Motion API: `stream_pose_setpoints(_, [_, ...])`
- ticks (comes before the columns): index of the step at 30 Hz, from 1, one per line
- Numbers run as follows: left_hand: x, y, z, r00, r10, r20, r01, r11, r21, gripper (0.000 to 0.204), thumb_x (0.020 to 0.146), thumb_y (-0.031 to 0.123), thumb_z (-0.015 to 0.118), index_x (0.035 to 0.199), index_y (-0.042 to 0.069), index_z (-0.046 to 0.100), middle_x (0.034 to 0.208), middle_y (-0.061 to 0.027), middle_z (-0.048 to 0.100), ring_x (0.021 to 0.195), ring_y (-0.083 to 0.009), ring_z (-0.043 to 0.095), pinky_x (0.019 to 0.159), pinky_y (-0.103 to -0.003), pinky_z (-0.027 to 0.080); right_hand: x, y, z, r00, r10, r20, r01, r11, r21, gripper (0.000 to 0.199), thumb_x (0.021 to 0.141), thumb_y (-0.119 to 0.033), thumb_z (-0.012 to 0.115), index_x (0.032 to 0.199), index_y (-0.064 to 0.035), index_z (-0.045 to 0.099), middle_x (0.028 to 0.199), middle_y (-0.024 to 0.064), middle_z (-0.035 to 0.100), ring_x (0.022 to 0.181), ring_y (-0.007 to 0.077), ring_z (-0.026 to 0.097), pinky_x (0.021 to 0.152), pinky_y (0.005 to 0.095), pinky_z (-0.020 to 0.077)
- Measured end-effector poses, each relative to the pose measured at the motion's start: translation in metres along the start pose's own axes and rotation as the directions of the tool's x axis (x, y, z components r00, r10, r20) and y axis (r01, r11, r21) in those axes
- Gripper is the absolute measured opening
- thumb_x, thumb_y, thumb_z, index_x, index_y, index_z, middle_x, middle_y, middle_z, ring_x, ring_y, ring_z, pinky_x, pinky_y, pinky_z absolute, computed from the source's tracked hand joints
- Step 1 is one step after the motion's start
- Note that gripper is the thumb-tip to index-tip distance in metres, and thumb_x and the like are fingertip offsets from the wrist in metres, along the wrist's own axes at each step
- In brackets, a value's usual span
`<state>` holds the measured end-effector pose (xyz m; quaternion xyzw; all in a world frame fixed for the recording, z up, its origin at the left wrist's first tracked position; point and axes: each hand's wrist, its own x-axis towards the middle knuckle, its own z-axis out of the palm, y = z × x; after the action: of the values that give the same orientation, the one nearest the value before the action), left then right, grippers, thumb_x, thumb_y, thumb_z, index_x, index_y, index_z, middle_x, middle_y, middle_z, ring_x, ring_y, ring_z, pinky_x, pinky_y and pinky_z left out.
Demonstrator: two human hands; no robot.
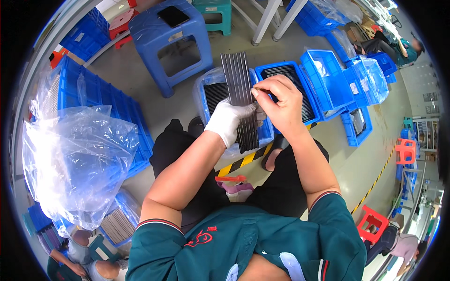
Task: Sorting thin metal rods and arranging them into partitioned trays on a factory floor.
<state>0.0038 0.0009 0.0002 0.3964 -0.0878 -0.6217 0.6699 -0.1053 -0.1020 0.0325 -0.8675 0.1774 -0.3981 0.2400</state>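
We see that the left hand [229,119], in a white glove, is closed around a bundle of dark strips [238,77], which lie side by side and stand a little tilted. The bundle is held in the air, over the right half of a blue bin [199,96] lined with clear plastic, and its lower end shows above the near edge of this bin. The right hand [283,100] is bare; its thumb and forefinger are narrow, brought near each other at the right edge of the bundle, but we cannot tell if they pinch something. In the lined bin we can see further dark pieces, in rows. Just beside its right edge is a second bin [311,105], also with dark rows inside. Beyond them, a phone [173,17] lies near the far edge of a blue stool [150,33]. On the floor, yellow and black tape [243,162] passes near the lined bin's near edge.
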Motion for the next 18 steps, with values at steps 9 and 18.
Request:
stream_pose_setpoints(9, [-0.0009, -0.0001, 0.0014, 0.999, 0.035, -0.029, -0.034, 0.999, 0.020, 0.026, 0.083, 0.000, 0.063, 0.109, -0.001, 0.061, 0.095, -0.0115, 0.066, 0.083, -0.0241, 0.067, 0.076, -0.037, 0.055, 0.0028, -0.0005, 0.0020, 0.991, -0.126, -0.043, 0.122, 0.990, -0.075, 0.011, 0.066, -0.005, 0.073, 0.075, -0.0083, 0.067, 0.074, 0.0041, 0.062, 0.068, 0.0238, 0.058, 0.061, 0.0345, 0.0461])
stream_pose_setpoints(18, [-0.0007, -0.0011, 0.0005, 0.999, 0.027, -0.020, -0.027, 1.000, 0.013, 0.025, 0.083, 0.000, 0.064, 0.108, 0.000, 0.061, 0.094, -0.0082, 0.065, 0.083, -0.0209, 0.065, 0.074, -0.034, 0.054, 0.0037, -0.0057, -0.0015, 0.969, -0.244, -0.031, 0.236, 0.958, -0.165, 0.012, 0.065, -0.005, 0.073, 0.075, -0.0093, 0.066, 0.075, 0.0020, 0.061, 0.070, 0.0224, 0.057, 0.063, 0.0342, 0.0453])
